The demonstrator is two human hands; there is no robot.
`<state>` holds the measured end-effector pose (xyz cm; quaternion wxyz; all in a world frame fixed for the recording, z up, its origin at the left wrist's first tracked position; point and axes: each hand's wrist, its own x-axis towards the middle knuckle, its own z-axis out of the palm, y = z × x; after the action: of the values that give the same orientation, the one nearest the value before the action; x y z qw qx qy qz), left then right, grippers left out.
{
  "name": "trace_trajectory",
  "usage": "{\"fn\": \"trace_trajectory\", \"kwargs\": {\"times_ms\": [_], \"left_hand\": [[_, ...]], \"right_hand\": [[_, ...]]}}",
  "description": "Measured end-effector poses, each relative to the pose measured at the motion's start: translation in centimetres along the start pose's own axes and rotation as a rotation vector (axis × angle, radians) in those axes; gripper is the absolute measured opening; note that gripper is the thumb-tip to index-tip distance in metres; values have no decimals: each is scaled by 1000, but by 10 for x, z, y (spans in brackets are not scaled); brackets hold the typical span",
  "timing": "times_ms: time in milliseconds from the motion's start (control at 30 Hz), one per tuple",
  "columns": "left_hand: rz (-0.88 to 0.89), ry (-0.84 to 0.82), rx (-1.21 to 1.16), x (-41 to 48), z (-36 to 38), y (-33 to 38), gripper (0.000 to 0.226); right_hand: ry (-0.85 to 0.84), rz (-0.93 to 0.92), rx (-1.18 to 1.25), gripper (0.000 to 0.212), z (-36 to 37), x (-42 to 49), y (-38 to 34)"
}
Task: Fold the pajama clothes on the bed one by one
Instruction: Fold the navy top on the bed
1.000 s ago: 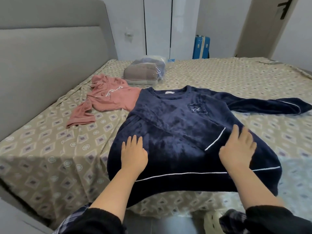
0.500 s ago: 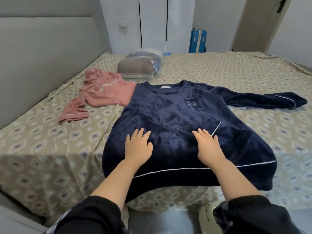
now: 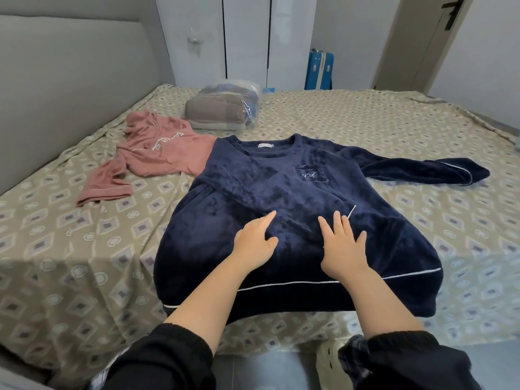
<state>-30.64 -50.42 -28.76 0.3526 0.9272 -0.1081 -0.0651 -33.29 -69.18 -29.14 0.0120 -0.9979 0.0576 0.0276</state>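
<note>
I pressed my left hand (image 3: 254,243) and right hand (image 3: 342,246) flat, fingers spread, on a navy top (image 3: 295,198) lying near the bed (image 3: 394,122) edge, one sleeve folded across it, beside a pink top (image 3: 157,156).

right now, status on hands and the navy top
Left hand, right hand flat on navy top. One sleeve folded across, other spread out. Pink top unfolded, touching its shoulder.
</note>
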Motion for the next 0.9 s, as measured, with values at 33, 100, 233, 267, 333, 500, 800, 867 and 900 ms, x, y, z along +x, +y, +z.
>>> {"fn": "trace_trajectory", "kwargs": {"times_ms": [33,100,233,267,333,500,800,867,900], "left_hand": [[-18,-16,-35,2,0,3,62],[-52,-37,-113,6,0,7,61],[-134,-15,-329,13,4,6,54],[-151,-6,-425,13,3,6,52],[-178,10,-590,14,-1,7,47],[-124,-46,-404,13,-6,-4,46],[-110,312,192,28,-34,-50,42],[-166,408,245,35,-45,-66,45],[-190,447,250,39,-50,-73,47]], "right_hand": [[15,32,15,84,0,0,-1],[39,96,43,81,0,1,-1],[49,128,46,83,-3,2,4],[63,115,24,82,-6,3,5],[83,106,-59,77,-14,3,10],[-210,65,-84,73,-24,0,25],[-72,80,47,59,-6,35,-8],[5,32,46,59,-12,49,-28],[35,-13,53,59,-17,58,-41]]}}
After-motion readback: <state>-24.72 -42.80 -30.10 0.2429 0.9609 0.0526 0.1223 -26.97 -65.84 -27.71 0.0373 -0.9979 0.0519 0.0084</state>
